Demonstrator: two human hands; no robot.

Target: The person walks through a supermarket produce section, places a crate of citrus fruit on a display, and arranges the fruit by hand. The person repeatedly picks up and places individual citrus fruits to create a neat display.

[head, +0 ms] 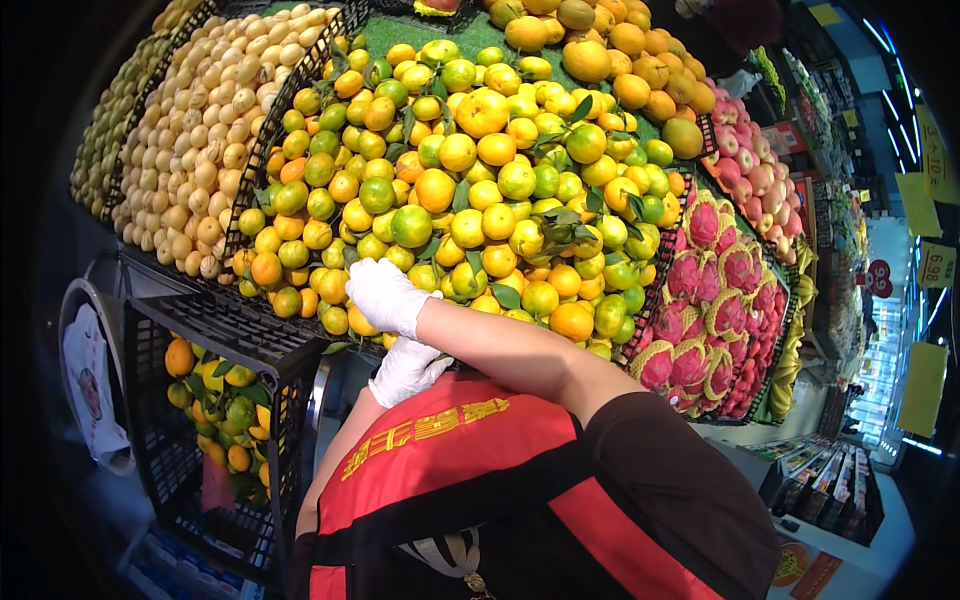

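Observation:
My right hand [386,296], in a white glove, reaches across my body to the near left of a heap of yellow-green mandarins [465,225], some with leaves. Its fingers are curled down against the fruit, and whatever may be inside them is hidden. Just below, nearer my apron [457,442], is my left hand [405,371], gloved too. The right hand and wrist partly cover it, so its fingers cannot be made out. A black plastic crate [289,367] stands at lower left, holding more leafy mandarins [232,412].
Pale round fruit [202,142] fills the bin to the left, behind a black mesh divider [259,142]. Netted dragon fruit [690,277] lies to the right, with pink apples [750,165] beyond it. Larger oranges [630,60] are piled at the back. A roll of plastic bags [94,382] hangs left of the crate.

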